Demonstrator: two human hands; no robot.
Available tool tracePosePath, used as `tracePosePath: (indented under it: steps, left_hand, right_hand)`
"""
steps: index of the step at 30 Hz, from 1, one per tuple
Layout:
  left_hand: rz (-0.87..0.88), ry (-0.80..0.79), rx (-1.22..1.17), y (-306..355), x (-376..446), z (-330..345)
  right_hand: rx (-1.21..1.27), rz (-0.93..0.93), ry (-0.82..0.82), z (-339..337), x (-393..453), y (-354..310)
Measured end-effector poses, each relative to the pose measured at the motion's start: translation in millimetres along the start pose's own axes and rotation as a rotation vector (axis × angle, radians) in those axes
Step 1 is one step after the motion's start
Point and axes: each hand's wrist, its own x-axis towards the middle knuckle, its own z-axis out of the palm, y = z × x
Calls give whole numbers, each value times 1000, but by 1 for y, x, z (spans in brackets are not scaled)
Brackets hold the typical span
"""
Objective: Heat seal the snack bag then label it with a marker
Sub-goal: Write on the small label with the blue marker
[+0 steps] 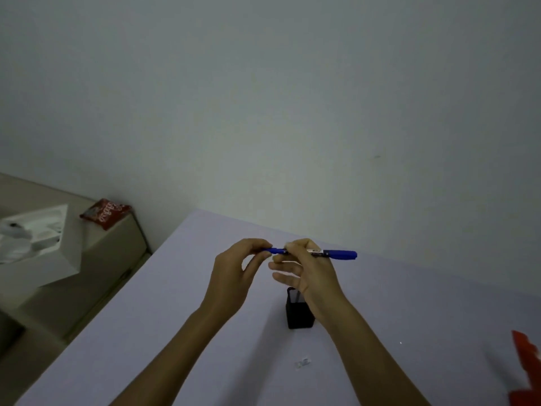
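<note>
A blue marker is held level above the pale table. My right hand grips its barrel between thumb and fingers. My left hand pinches the marker's left end, where a blue cap or tip shows at the fingertips. A red snack bag shows only partly at the right edge of the table. A second red snack bag lies on a beige surface at the far left.
A black pen holder stands on the table just below my right hand. A small clear scrap lies nearer the front. A white box with white items sits left of the table. A plain wall runs behind.
</note>
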Motion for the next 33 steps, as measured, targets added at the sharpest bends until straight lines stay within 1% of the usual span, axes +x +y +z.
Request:
tracePosePath:
  steps: [3, 5, 9, 12, 15, 17, 19, 21, 23, 26, 29, 31, 33]
  left_hand:
    - [-52, -51, -137, 19, 7, -12]
    - [-83, -56, -222, 29, 9, -14]
    - [-107, -6, -374, 42, 13, -18]
    - [-107, -13, -389, 46, 15, -16]
    - [-99, -36, -356, 46, 14, -12]
    - [-100, -64, -332, 41, 15, -9]
    - [-113, -88, -299, 33, 17, -3]
    - [-117, -113, -200, 23, 18, 11]
    - [-125, -112, -59, 11, 18, 32]
    - [-192, -133, 22, -11, 15, 62]
    - [-261, -252, 63, -33, 3, 90]
    - [-312, -311, 63, -47, -7, 107]
    - [-347, -352, 74, -62, -18, 122]
  right_hand:
    - [-67, -146, 51, 3, -6, -8]
    - [-80, -242, 63, 5, -9, -13]
    - [29, -304, -26, 8, -14, -22]
    - [101, -300, -45, 8, -16, -20]
    - [105, -288, -35, 6, -17, -15]
    - [25, -311, -41, 2, -15, -15]
    - [-136, -318, -32, -4, -10, -18]
    - [-251, -282, 22, -12, 1, -16]
    - [-294, -215, 117, -24, 16, -5]
    - [-352, -37, 266, -52, 41, 26]
    - [-369, 153, 307, -80, 58, 59]
    - [-396, 201, 314, -95, 64, 79]
    - [-465, 192, 347, -106, 67, 96]
